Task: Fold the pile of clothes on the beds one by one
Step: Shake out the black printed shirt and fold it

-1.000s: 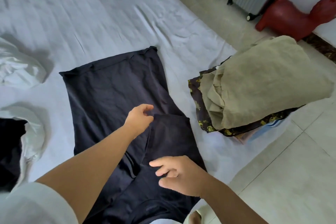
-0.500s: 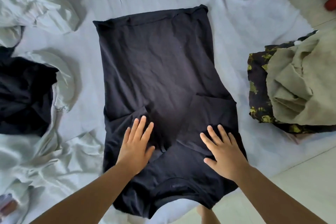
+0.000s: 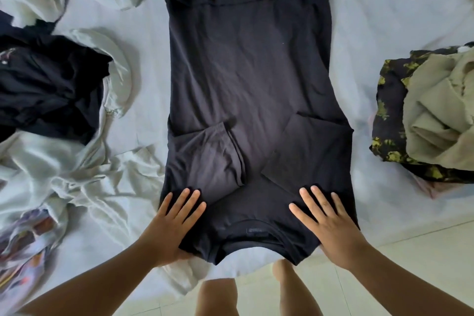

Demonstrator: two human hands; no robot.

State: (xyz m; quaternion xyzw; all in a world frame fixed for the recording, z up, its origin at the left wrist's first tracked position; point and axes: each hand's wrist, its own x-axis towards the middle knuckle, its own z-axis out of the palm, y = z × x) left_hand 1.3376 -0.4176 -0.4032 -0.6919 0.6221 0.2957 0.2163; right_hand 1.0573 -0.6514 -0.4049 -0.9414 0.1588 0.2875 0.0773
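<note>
Light: bright, soft, even daylight.
Shadows: faint, just ahead of the fingers (image 3: 188, 200) on the black shirt (image 3: 246, 72).
Edges: wide-angle bending; clothes far left of the fingers slightly smeared.
Focus: centre sharp.

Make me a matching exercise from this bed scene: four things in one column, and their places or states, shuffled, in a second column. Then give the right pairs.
Things:
1. black T-shirt
2. left hand
3. olive garment
4. white crumpled clothes

Places or states:
A. on top of the stack at the right edge of the bed
B. heaped at the left side of the bed
C. spread flat mid-bed, both sleeves folded inward
D. flat on the shirt's shoulder, fingers straight

Pairs: 1-C, 2-D, 3-A, 4-B
</note>
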